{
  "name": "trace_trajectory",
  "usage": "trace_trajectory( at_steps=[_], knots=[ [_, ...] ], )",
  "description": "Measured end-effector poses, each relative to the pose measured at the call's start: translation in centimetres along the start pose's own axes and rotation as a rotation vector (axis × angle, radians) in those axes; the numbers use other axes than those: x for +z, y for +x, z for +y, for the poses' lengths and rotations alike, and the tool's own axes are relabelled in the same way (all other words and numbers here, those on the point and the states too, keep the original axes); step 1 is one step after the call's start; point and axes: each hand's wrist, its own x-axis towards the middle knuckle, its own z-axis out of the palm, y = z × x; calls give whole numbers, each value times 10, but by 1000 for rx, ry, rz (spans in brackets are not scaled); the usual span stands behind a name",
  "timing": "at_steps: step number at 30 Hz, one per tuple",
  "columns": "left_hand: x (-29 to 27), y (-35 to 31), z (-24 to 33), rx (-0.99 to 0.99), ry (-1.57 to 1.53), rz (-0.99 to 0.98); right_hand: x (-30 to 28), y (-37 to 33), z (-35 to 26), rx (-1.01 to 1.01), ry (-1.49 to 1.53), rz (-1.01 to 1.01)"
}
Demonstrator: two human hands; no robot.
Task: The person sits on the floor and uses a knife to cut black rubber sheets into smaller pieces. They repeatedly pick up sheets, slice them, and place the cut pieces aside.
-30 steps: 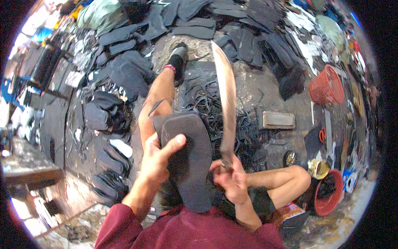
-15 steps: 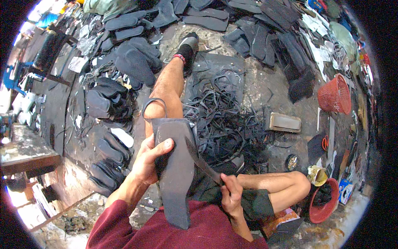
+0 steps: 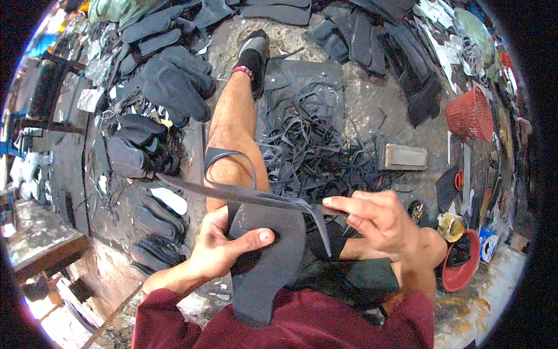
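Note:
My left hand [image 3: 232, 241] grips a dark grey, foot-shaped shoe sole [image 3: 270, 250], its thumb lying on the upper face. The sole's narrower end reaches down against my maroon shirt. In my right hand [image 3: 381, 224] is a long knife [image 3: 232, 196], its dark blade lying across the sole's far end with the tip to the left. The knife's handle is mostly hidden by the fingers. A thin dark offcut strip [image 3: 319, 227] hangs beside the blade, near the right fingertips; whether it still joins the sole I cannot tell. A dark band loop [image 3: 251, 166] stands at my left knee.
Tangled dark strips [image 3: 308, 134] lie between my legs. Stacks of soles [image 3: 174, 87] flank my outstretched leg. Rightward are a pale rectangular block [image 3: 406, 157], a red basket [image 3: 468, 113] and a red bowl [image 3: 462, 267]. A wooden bench edge [image 3: 49, 253] is at left.
My right hand has moved up and right, and the knife has swung from along the sole's right edge to across its far end. The sole has shifted slightly right in my left hand.

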Motion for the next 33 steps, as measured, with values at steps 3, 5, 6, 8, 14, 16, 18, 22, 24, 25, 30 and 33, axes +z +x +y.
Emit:
trace_trajectory(
  at_steps=[3,5,6,8,14,16,18,22,24,25,30,33],
  knots=[
    [0,2,4,-73,83,-3,-15,29,-4,-37,-27,-134],
    [-1,1,3,-51,89,-10,-17,46,-9,-48,-50,-216],
    [1,-1,2,-43,75,-3,-13,56,-8,-84,-37,-210],
    [0,-1,4,-68,75,-19,-13,70,-8,-123,-43,-255],
    [-5,6,3,-94,271,-240,-17,77,-12,-12,27,-446],
    [-59,32,-25,-421,-6,-556,-19,34,-2,72,288,-223],
    [-34,8,-33,-55,-351,-442,-23,-2,-16,329,459,-45],
    [46,-7,-43,537,-475,-169,23,-64,-45,399,514,452],
    [90,-5,-36,597,-411,105,52,-71,-62,342,559,654],
    [109,1,-33,580,-396,221,67,-77,-70,359,689,747],
    [126,35,-28,231,-564,196,96,-97,-59,120,699,950],
    [123,39,-29,199,-595,72,96,-123,-44,249,390,881]
  ],
)
